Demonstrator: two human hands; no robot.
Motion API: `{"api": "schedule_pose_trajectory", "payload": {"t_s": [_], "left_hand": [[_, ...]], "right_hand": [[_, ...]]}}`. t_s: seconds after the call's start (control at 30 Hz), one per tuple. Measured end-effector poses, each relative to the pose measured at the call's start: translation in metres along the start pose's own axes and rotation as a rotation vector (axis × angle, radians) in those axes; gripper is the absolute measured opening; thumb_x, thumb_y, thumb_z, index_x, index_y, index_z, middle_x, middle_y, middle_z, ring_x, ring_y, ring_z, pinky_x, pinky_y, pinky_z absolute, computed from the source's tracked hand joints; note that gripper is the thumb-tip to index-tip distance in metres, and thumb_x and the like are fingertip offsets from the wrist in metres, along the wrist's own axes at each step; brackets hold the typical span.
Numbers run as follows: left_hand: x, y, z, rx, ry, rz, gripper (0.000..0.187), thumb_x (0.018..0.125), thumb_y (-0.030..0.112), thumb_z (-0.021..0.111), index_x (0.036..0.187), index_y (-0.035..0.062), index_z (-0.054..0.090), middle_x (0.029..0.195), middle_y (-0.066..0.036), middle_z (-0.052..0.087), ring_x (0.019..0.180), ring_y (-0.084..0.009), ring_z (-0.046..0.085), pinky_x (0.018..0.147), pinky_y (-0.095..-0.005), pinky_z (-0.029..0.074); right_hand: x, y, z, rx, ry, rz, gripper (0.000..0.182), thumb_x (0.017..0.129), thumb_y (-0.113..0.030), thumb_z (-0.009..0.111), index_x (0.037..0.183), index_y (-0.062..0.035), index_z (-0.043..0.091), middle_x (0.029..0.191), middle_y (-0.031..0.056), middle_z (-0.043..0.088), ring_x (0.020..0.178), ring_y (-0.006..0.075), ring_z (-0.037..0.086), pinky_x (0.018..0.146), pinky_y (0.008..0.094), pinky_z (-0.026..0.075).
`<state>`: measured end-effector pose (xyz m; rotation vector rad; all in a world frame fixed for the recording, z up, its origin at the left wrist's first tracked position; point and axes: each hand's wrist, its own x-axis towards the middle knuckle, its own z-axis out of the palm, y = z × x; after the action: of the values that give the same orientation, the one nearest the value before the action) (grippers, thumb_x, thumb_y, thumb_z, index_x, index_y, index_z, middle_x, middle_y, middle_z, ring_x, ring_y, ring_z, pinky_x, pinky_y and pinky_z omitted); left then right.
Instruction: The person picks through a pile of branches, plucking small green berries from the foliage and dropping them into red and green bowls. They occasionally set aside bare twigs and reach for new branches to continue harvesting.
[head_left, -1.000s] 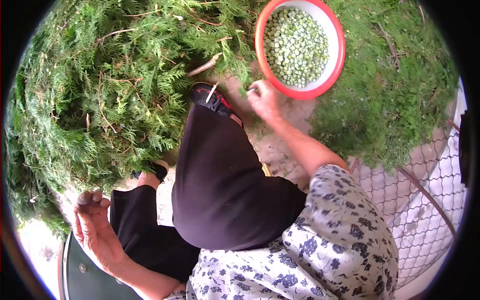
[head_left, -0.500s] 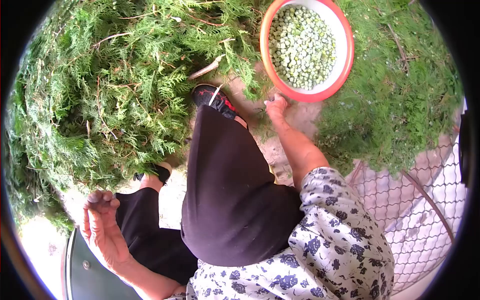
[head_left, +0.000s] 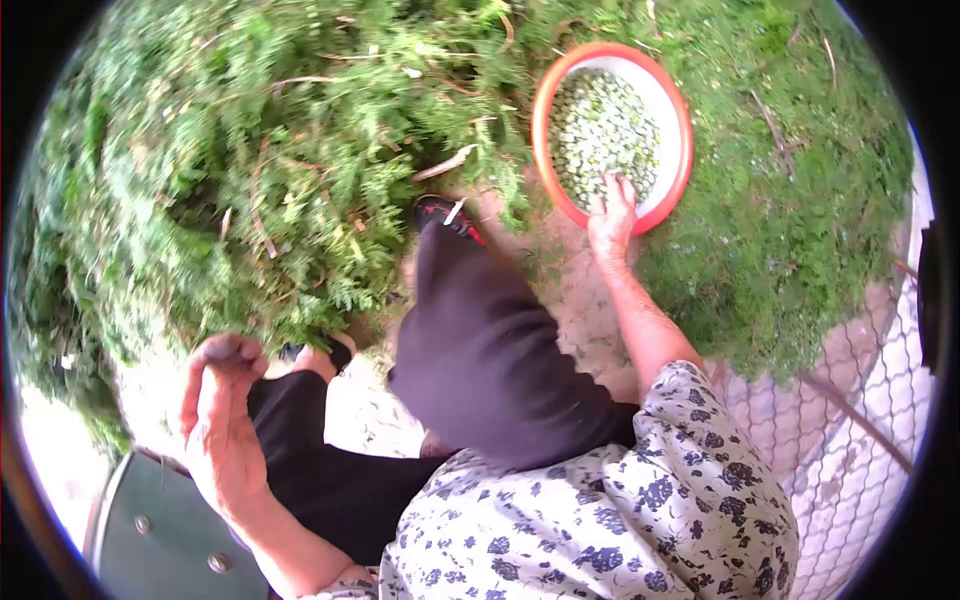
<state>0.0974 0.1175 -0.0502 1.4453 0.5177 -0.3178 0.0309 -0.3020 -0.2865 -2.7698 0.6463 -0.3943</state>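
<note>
A round tub (head_left: 686, 150) with an orange-red rim and white inside stands on the ground at upper right. Small pale-green, cone-like pieces (head_left: 605, 125) fill much of it. My right hand (head_left: 612, 220) reaches over the near rim, its fingers stretched and apart at the edge of these pieces. I see nothing gripped in it. At lower left, away from the tub, my left hand (head_left: 228, 430) is raised with its palm showing. Its fingers curl over and their darkened tips come together; whatever is between them, if anything, is hidden.
Cut evergreen branches (head_left: 250, 180) heap up on the left, with more greenery (head_left: 770, 250) right of the tub. My knee in dark cloth (head_left: 480, 350) rises between my arms. A dark green panel (head_left: 165, 530) is at lower left, patterned paving (head_left: 830, 440) at lower right.
My right hand has moved from the ground below the tub up over its rim, and its fingers have spread. The left hand stays curled, slightly further right and up. The view has shifted.
</note>
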Motion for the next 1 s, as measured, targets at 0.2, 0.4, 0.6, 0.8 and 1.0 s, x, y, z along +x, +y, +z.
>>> {"api": "schedule_pose_trajectory", "payload": {"t_s": [0.2,0.4,0.6,0.8,1.0], "left_hand": [[-0.013,0.012,-0.007,-0.011,0.033,0.046,0.028,0.086,0.015,0.055,0.104,-0.0061,0.056,0.092,-0.014,0.061,0.082,-0.0191,0.059,0.079,-0.0311,0.046],[-0.011,0.012,-0.009,0.002,-0.041,0.122,0.026,0.085,0.013,0.055,0.102,-0.0073,0.057,0.09,-0.015,0.062,0.08,-0.0206,0.06,0.078,-0.0315,0.047],[0.0,0.012,-0.024,-0.057,0.137,0.097,0.03,0.083,0.016,0.058,0.101,-0.0087,0.056,0.087,-0.017,0.061,0.079,-0.0231,0.058,0.076,-0.0325,0.046],[0.001,0.019,-0.026,-0.055,0.138,0.132,0.033,0.081,0.02,0.061,0.096,-0.0083,0.056,0.086,-0.017,0.057,0.079,-0.0263,0.056,0.072,-0.0342,0.044],[0.001,0.023,-0.025,-0.17,0.152,0.164,0.032,0.083,0.019,0.06,0.102,-0.0073,0.055,0.092,-0.017,0.058,0.083,-0.0245,0.055,0.075,-0.0347,0.044]], "right_hand": [[0.004,-0.089,0.031,0.89,-0.804,0.239,0.014,0.078,-0.004,0.055,0.089,-0.001,0.063,0.077,0.0049,0.062,0.065,0.0111,0.059,0.057,0.0233,0.048],[-0.026,-0.106,0.119,0.59,-1.046,-0.01,0.02,0.073,0.001,0.051,0.089,0.0013,0.062,0.075,0.0113,0.062,0.067,0.0157,0.061,0.061,0.0272,0.049],[-0.047,-0.145,0.16,0.165,-0.835,-0.449,0.011,0.074,-0.008,0.05,0.076,-0.0031,0.06,0.077,0.0192,0.06,0.075,0.0353,0.059,0.064,0.042,0.05],[-0.048,-0.148,0.195,0.026,-0.941,-0.532,0.009,0.07,-0.007,0.051,0.075,-0.0026,0.057,0.067,0.0204,0.058,0.071,0.0386,0.059,0.062,0.044,0.049],[-0.048,-0.138,0.117,0.431,-0.731,-0.339,0.016,0.069,-0.01,0.063,0.082,-0.0042,0.057,0.085,0.0132,0.05,0.07,0.0305,0.055,0.063,0.0387,0.046]]}}
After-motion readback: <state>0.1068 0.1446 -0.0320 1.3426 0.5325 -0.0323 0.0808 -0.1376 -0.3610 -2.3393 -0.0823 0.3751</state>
